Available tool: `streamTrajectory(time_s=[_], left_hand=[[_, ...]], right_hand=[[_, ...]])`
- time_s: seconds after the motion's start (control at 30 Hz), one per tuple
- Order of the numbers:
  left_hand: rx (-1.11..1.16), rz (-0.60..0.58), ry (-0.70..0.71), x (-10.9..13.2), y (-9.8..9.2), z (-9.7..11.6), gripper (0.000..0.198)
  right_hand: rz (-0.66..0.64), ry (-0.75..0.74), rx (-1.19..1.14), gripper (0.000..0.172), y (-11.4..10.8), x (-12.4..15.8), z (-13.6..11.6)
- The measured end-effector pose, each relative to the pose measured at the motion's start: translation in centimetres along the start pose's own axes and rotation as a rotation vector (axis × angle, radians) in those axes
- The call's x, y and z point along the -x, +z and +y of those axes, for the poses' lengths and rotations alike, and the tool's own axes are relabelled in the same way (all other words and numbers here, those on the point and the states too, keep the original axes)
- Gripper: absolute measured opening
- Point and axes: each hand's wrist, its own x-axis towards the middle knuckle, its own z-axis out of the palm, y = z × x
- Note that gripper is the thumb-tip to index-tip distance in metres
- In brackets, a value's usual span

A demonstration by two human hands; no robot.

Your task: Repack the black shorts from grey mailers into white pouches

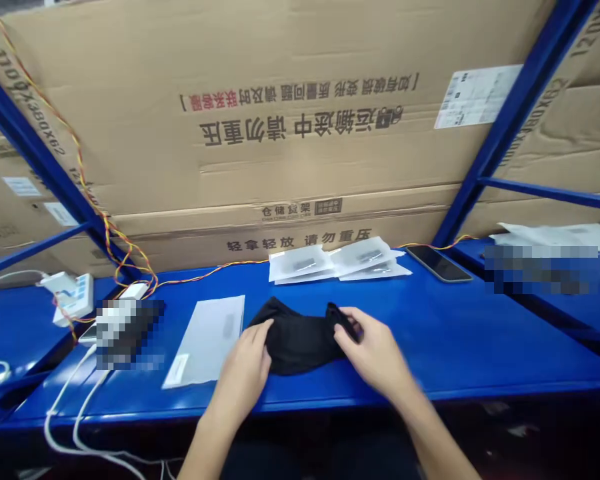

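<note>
A piece of soft black cloth [300,340] lies on the blue shelf top, bunched at its right end; what kind of item it is I cannot make out. My left hand [247,357] grips its left edge, thumb and fingers closed on the fabric. At the other end, my right hand [367,343] pinches a gathered fold between thumb and fingers. Just left of the cloth, partly beside my left hand, lies a flat frosted plastic bag [213,333] with a small white label near its lower corner.
Behind the cloth are several filled frosted bags [300,262] and a dark phone [440,263]. White power strips [75,297], cables and blurred-out items crowd the left. A large cardboard sheet [300,160] forms the back, between blue metal posts [515,127].
</note>
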Motion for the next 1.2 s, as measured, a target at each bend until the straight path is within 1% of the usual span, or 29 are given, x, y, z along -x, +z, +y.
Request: streamTrajectory(time_s=[0.03, 0.07, 0.1, 0.13, 0.2, 0.27, 0.33, 0.4, 0.47, 0.57, 0.67, 0.77, 0.83, 0.9, 0.93, 1.0, 1.07, 1.1, 1.13, 1.2], left_hand=[[-0.024, 0.003, -0.013, 0.1, -0.5, -0.8, 0.059], [-0.043, 0.005, -0.021, 0.2, -1.0, -1.4, 0.061], [-0.057, 0.003, -0.024, 0.2, -1.5, -2.0, 0.062], [-0.065, 0.000, -0.025, 0.1, -1.9, -2.4, 0.063], [-0.074, -0.012, -0.027, -0.1, -2.4, -2.8, 0.064], [-0.075, -0.019, -0.037, -0.6, -2.5, -2.8, 0.065], [-0.055, -0.007, -0.042, -1.2, -2.3, -2.3, 0.062], [-0.012, 0.027, -0.040, -1.9, -2.0, -1.8, 0.051], [0.026, 0.060, -0.037, -2.7, -1.6, -1.5, 0.039], [0.057, 0.074, -0.026, -3.9, -1.4, -1.5, 0.029], [0.096, 0.075, -0.007, -4.5, -1.9, -1.6, 0.022], [0.147, 0.105, 0.009, -3.9, -3.3, -1.1, 0.025], [0.200, 0.158, 0.046, -2.5, -4.4, -0.3, 0.025], [0.237, 0.180, 0.124, -0.3, -5.4, 0.6, 0.023], [0.228, 0.156, 0.168, 0.9, -5.7, 1.0, 0.022], [0.161, 0.073, 0.253, 3.5, -6.3, 1.6, 0.020], [0.087, -0.024, 0.310, 5.5, -6.6, 2.0, 0.017], [0.063, -0.062, 0.322, 6.0, -6.6, 2.1, 0.016], [0.052, -0.083, 0.322, 6.2, -6.6, 2.3, 0.017], [0.063, -0.065, 0.302, 5.4, -6.4, 2.8, 0.019]], right_hand=[[0.006, 0.053, -0.069, 0.029, -0.7, -0.6, 0.6], [0.047, 0.104, -0.098, 0.031, -1.4, -1.1, 1.4], [0.095, 0.156, -0.070, 0.033, -2.2, -1.6, 2.4], [0.112, 0.200, -0.016, 0.034, -2.8, -1.9, 3.5], [0.093, 0.227, 0.063, 0.032, -3.7, -2.1, 5.4], [0.084, 0.206, 0.041, 0.030, -4.1, -1.8, 6.5], [0.132, 0.173, -0.012, 0.035, -4.1, -1.4, 6.6], [0.160, 0.142, -0.001, 0.041, -3.7, -1.3, 6.1], [0.132, 0.086, 0.059, 0.046, -3.2, -1.5, 5.5], [0.092, 0.003, 0.096, 0.045, -2.8, -2.3, 5.2], [0.120, -0.005, 0.005, 0.046, -3.1, -3.0, 5.1], [0.119, 0.037, -0.168, 0.045, -4.5, -2.6, 4.8], [0.039, 0.050, -0.281, 0.041, -6.0, -1.6, 4.7], [-0.113, 0.051, -0.345, 0.036, -7.9, 0.0, 4.6], [-0.207, 0.053, -0.335, 0.033, -8.9, 0.9, 4.7], [-0.384, 0.050, -0.239, 0.028, -10.7, 2.7, 4.8], [-0.506, 0.019, -0.119, 0.026, -11.9, 4.2, 4.9], [-0.537, -0.004, -0.075, 0.026, -12.3, 4.7, 4.9], [-0.540, -0.026, -0.046, 0.024, -12.4, 4.9, 4.8], [-0.463, -0.071, -0.019, 0.024, -12.1, 4.6, 4.4]])
